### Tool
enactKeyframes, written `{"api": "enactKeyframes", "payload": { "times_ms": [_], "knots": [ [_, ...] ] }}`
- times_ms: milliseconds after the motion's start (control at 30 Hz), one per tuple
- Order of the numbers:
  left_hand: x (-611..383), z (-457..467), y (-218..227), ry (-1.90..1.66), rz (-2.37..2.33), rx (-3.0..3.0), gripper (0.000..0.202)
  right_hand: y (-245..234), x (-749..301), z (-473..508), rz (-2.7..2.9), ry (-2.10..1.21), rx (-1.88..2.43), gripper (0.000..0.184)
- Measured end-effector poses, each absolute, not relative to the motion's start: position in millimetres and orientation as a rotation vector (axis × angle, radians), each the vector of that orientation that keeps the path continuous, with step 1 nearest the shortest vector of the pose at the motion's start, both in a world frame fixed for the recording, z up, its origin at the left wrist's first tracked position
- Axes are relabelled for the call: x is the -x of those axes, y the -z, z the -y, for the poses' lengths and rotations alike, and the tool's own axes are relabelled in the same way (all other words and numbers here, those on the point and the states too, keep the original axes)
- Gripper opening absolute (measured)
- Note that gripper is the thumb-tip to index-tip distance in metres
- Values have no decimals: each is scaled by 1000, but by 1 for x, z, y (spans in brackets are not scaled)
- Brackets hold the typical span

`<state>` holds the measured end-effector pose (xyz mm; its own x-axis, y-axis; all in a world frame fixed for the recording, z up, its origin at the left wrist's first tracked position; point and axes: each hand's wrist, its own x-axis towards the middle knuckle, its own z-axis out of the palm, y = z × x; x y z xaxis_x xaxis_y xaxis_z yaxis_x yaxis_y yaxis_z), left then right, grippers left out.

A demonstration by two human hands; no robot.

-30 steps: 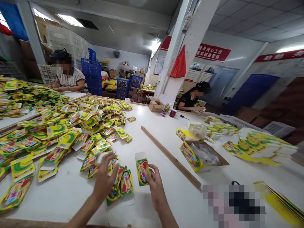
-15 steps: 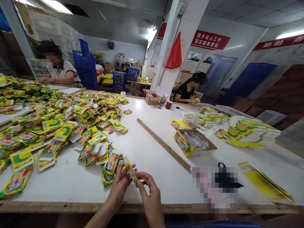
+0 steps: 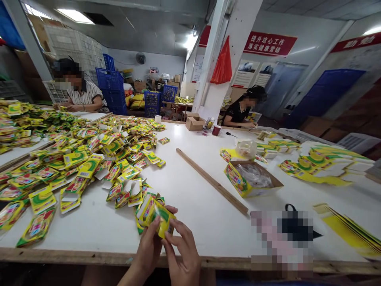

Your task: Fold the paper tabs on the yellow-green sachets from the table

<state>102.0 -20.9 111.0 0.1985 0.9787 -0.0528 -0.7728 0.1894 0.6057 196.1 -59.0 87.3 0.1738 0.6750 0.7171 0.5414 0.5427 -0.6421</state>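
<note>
Both my hands meet over the near edge of the white table (image 3: 193,198). My left hand (image 3: 150,248) and my right hand (image 3: 181,254) pinch one small yellow-and-green printed carton (image 3: 162,217) between their fingertips. The carton is tilted and partly opened into shape. Just beyond it lie several more flat cartons (image 3: 131,194) of the same print. A big heap of flat cartons (image 3: 74,159) spreads over the left half of the table.
A long wooden strip (image 3: 212,180) lies diagonally on the table. Right of it stands an open printed box (image 3: 253,184) with clear plastic inside, then stacks of yellow sheets (image 3: 324,169). Two other people (image 3: 80,93) (image 3: 242,111) sit at the far side. A pillar (image 3: 220,59) rises behind.
My right hand held a flat carton upright while the left reached over the pile. The hands then came together at the table edge, and the carton is now opened out between them.
</note>
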Motion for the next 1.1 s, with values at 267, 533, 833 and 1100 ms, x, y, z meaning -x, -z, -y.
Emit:
{"api": "enactKeyframes", "payload": {
  "times_ms": [267,533,833,1100],
  "knots": [
    [-98,31,-94,-1330,-584,-688,39,-94,-181,64,1244,-321,1145,11],
    [-100,19,-87,-1284,-846,-1031,44,-82,-210,50,915,-807,1230,25],
    [-110,23,-73,-1192,-943,-1172,37,-63,-221,51,793,-953,1198,44],
    [-114,22,-70,-1141,-875,-1117,42,-60,-222,48,818,-910,1221,46]
  ]
}}
